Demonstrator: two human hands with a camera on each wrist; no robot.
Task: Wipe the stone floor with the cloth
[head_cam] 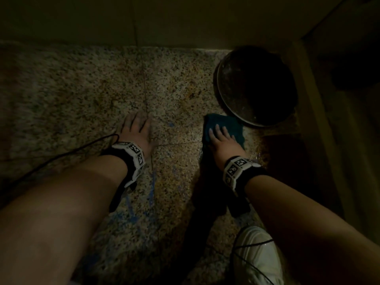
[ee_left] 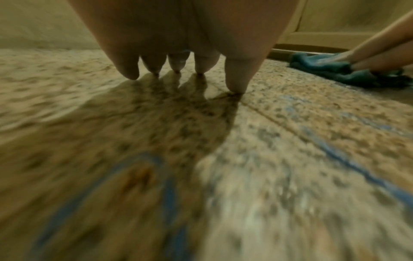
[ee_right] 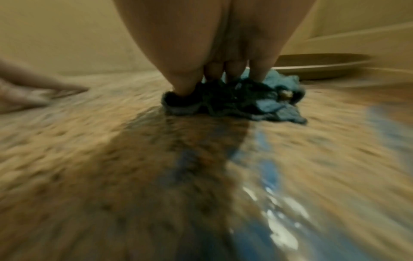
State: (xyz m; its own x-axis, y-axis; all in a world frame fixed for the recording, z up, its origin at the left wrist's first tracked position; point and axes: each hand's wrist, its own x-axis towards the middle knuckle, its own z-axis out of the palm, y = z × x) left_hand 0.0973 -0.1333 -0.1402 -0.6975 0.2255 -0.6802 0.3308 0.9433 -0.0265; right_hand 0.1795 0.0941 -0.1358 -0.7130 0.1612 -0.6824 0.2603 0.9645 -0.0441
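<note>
One cloth [head_cam: 223, 128] is pressed flat to the floor [head_cam: 82, 95] beside one bowl [head_cam: 255, 85] by the straight-fingered right hand [head_cam: 223, 140], the left hand [head_cam: 136, 130] spread flat, holding nothing.

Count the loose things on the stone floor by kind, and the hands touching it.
Crumpled teal cloth: 1
Round dark metal pan: 1
White shoe: 1
Hands: 2, left hand flat on the speckled stone floor, right hand pressing the cloth
Total: 5

a round, dark metal bowl [head_cam: 257, 87] sits by the pale wall [head_cam: 164, 19]. a white shoe [head_cam: 259, 256] shows at the bottom edge, with thin black cables [head_cam: 61, 155] trailing nearby.
</note>
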